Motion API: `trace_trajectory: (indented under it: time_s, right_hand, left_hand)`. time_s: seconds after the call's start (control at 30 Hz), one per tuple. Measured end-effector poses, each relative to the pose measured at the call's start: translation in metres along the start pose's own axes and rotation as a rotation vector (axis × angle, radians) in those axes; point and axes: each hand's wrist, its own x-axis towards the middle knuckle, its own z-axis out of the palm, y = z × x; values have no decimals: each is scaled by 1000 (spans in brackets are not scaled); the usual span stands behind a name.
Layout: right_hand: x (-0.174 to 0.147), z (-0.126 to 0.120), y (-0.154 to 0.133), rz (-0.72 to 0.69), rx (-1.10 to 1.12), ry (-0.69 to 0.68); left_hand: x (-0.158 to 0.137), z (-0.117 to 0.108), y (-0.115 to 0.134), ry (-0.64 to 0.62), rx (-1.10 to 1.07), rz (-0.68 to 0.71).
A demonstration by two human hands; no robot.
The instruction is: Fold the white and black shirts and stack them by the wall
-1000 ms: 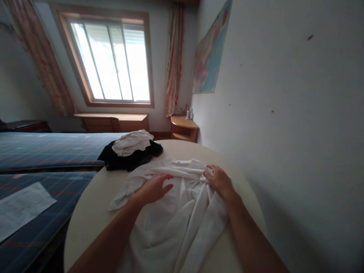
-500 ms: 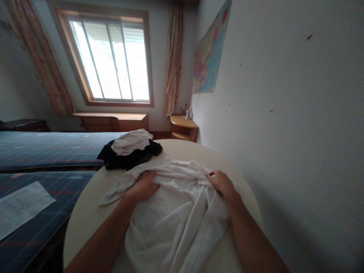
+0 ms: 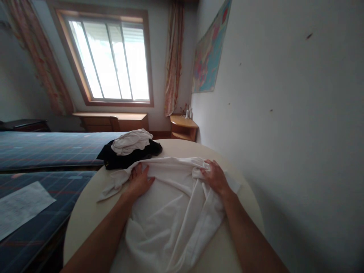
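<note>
A white shirt (image 3: 167,212) lies rumpled over the round table, with a sleeve-like strip trailing out to the left and long folds running toward me. On its far left part rests my left hand (image 3: 140,181), fingers spread and thumb apart, pressing on the fabric. My right hand (image 3: 216,178) lies on the far right part beside a bunched fold. Its fingers point away from me and its thumb stands apart from them, touching the cloth. The shirt's far edge runs between the two hands.
A pile of black clothing (image 3: 119,157) topped by a crumpled light cloth (image 3: 132,142) sits at the far left of the cream table (image 3: 82,220). Left are plaid mattresses (image 3: 71,148) and a paper sheet (image 3: 25,204). The wall (image 3: 298,151) stands close on the right.
Both hands have moved slightly away from me, spreading the shirt's far part flatter. My right hand has gone from pinching the cloth to fingers apart on it.
</note>
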Motion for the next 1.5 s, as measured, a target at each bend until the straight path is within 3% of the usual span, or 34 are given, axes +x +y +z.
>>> trace_trajectory:
  time_s: [0.13,0.3,0.53,0.8,0.93,1.07,1.2,1.33,1.5]
  right_hand:
    - [-7,-6,-6,56,-61,-246]
    - [-5,-15,-5,176,-42,-292]
    - [1,-20,-3,164,37,110]
    - [3,-29,-13,270,26,185]
    - [3,-45,-22,333,96,339]
    - [2,-58,-20,345,189,543]
    - [-2,-59,-13,358,249,582]
    - [-4,-49,-14,249,433,376]
    - [-3,-35,-22,150,483,-19]
  left_hand:
    - [-10,-14,11,-18,-33,145]
    - [-18,-18,21,-152,-85,289]
    - [-12,-16,16,-103,-19,260]
    - [6,-8,-3,18,-72,184]
    - [10,-9,-9,89,-79,158]
    - [9,-19,-15,232,10,-1]
    - [7,-30,-10,275,50,-48]
    - [-2,-35,12,210,-109,180]
    - [-30,-37,48,-209,-347,710]
